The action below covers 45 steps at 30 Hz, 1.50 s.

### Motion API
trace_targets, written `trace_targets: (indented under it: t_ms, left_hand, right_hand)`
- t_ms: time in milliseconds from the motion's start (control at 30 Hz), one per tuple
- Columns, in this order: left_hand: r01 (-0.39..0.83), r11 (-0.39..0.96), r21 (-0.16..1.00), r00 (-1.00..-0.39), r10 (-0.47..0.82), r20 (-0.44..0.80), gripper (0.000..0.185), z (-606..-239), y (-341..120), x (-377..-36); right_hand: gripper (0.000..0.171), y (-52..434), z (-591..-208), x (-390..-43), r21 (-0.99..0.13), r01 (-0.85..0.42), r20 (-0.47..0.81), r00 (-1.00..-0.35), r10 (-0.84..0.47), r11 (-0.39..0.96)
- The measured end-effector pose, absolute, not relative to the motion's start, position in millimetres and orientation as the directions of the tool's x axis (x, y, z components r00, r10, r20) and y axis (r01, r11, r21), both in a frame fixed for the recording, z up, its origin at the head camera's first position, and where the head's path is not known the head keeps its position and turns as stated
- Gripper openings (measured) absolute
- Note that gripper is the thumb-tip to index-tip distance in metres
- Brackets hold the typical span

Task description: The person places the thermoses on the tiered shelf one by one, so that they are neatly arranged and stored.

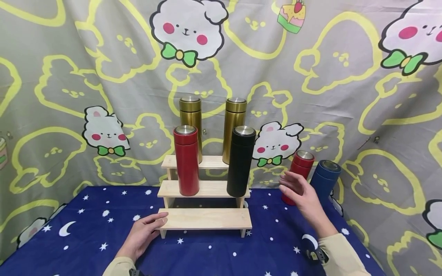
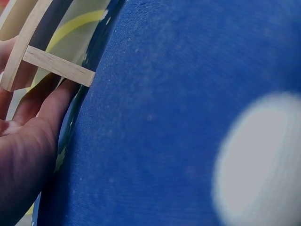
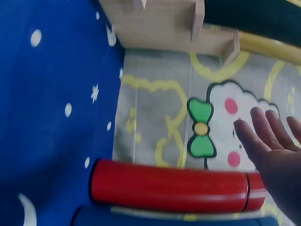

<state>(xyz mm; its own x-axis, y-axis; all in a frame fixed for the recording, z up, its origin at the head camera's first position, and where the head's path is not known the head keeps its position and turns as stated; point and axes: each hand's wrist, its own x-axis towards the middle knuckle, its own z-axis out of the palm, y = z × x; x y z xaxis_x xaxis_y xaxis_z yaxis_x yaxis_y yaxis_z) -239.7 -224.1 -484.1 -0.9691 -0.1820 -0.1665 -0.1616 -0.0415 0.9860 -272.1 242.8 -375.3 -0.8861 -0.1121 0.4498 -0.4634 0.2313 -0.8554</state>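
A three-step wooden display stand [image 1: 203,219] stands on the starry blue cloth. My left hand [image 1: 144,234] holds the left end of its lowest step; the left wrist view shows fingers [image 2: 59,99] against the board's underside. On the middle step stand a red thermos bottle [image 1: 188,165] and a black thermos bottle [image 1: 239,165]. Two gold thermos bottles, one at the left [image 1: 190,109] and one at the right [image 1: 235,111], are upright on the top step. My right hand [image 1: 305,195], empty with fingers extended, is beside another red thermos bottle [image 3: 174,187] on the cloth, partly covering it in the head view.
A blue thermos bottle [image 1: 325,178] stands right beside the red one on the cloth's right side. Behind everything hangs a grey curtain [image 1: 138,92] with cartoon bears and rabbits. The blue cloth [image 1: 207,257] extends in front of the stand.
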Motion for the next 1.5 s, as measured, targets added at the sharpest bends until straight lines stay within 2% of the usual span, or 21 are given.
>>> trace_targets:
  t_ms: [267,467,700,833,933,1033,1133,1300,1500]
  left_hand:
    - [-0.162,-0.054,0.985,-0.969,-0.182,-0.169,0.038,-483,-223,-240]
    - [-0.172,-0.056,0.984,-0.967,-0.181,-0.179,0.038,-483,-223,-239]
    - [-0.17,-0.052,0.984,-0.97,-0.168,-0.176,0.038,-487,-223,-240]
    - [-0.181,-0.05,0.982,-0.966,-0.181,-0.187,0.038,-484,-222,-239]
    - [-0.179,-0.044,0.983,-0.967,-0.176,-0.184,0.04,-483,-223,-239]
    - [-0.173,-0.042,0.984,-0.97,-0.166,-0.177,0.04,-483,-223,-239]
    - [-0.175,-0.05,0.983,-0.969,-0.169,-0.181,0.039,-482,-223,-239]
    - [-0.163,-0.067,0.984,-0.97,-0.17,-0.172,0.038,-483,-223,-239]
    - [-0.169,-0.063,0.984,-0.969,-0.17,-0.177,0.037,-483,-224,-239]
  right_hand:
    - [0.047,274,-385,-256,-0.841,-0.434,0.455,-0.89,-0.011,0.324]
    - [0.042,293,-390,-249,-0.856,-0.453,0.489,-0.866,0.107,0.249]
    - [0.038,310,-393,-243,-0.871,-0.474,0.487,-0.799,0.352,0.129]
    - [0.038,319,-391,-243,-0.895,-0.419,0.435,-0.74,0.512,0.156]
    - [0.045,325,-393,-245,-0.915,-0.331,0.402,-0.727,0.556,0.23]
    - [0.057,332,-396,-247,-0.924,-0.235,0.369,-0.752,0.546,0.301]
    - [0.071,338,-400,-251,-0.926,-0.18,0.332,-0.806,0.49,0.332]
    - [0.088,347,-410,-260,-0.919,-0.145,0.281,-0.893,0.35,0.368]
    - [0.097,353,-420,-271,-0.927,-0.125,0.225,-0.94,0.257,0.354]
